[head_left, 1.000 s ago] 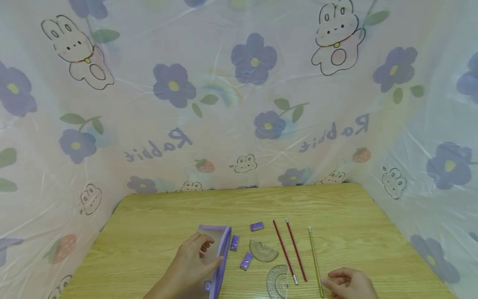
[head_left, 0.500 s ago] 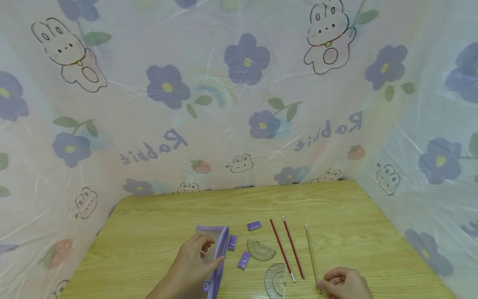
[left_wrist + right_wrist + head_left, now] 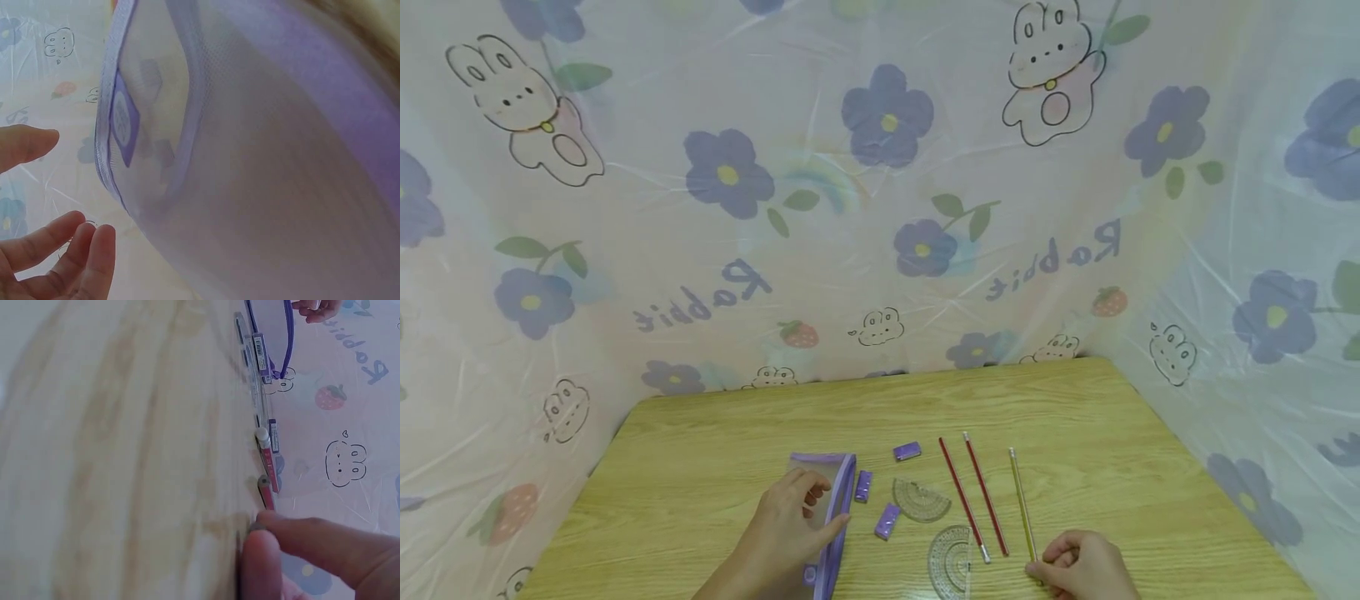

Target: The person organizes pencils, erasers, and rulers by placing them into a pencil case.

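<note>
Backdrop (image 3: 820,275): mirrored "Rabbit" (image 3: 703,296); right hand (image 3: 1084,567) pinches yellow pencil (image 3: 1021,500); pouch label (image 3: 122,120) unclear.

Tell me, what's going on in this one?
A person's right hand pinches the near end of a yellow pencil on the wooden table. Their left hand is at the purple-edged pouch, fingers loosely bent. Two red pencils, two clear protractors and three small purple blocks lie between the pouch and the yellow pencil.

Your head camera looks forward and down over the table (image 3: 700,442); your right wrist's skims it closely, sharing the pouch (image 3: 250,175) with your left's close-up.
</note>
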A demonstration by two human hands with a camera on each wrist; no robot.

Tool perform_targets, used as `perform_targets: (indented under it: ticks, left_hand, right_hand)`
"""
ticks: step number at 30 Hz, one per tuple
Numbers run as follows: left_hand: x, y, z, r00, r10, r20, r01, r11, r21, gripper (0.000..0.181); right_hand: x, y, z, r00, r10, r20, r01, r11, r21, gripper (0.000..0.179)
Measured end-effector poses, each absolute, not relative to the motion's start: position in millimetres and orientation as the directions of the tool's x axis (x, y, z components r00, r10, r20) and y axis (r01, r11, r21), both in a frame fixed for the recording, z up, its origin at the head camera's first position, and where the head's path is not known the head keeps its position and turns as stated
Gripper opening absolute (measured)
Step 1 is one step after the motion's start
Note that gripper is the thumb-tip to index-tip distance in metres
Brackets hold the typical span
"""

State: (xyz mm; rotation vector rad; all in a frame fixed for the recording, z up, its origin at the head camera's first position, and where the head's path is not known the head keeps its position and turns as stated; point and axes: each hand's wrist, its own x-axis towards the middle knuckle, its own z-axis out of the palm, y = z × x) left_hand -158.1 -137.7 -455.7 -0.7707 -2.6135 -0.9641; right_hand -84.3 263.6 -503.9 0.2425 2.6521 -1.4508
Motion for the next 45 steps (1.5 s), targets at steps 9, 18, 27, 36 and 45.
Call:
perform_targets:
  ticks: [9,18,27,36,45]
  left_hand:
    - [-157,-138,-455,-0.833,0.393,0.389,0.551,0.643,0.531,0.036]
    - [-155,-137,-458,-0.831,0.387,0.399,0.554,0.640,0.533,0.035]
    - [-156,-132,-461,-0.801,0.406,0.439,0.588,0.671,0.452,0.036]
    - [-157,-130,-461,-0.806,0.410,0.427,0.582,0.679,0.447,0.036]
    - [-157,-127,-460,-0.823,0.393,0.409,0.558,0.693,0.456,0.036]
  right_hand:
    - [-85,264,-504,-0.985,0.063,-0.162,0.173,0.476,-0.862,0.014]
    - [-85,262,-504,-0.983,0.093,-0.158,0.183,0.484,-0.855,0.011]
    - [-86,266,-505,-0.981,0.064,-0.183,0.193,0.438,-0.878,0.008]
    - [-85,267,-502,-0.975,0.052,-0.216,0.220,0.355,-0.909,0.008]
    - [-86,270,-501,-0.971,0.037,-0.238,0.236,0.342,-0.910,0.009]
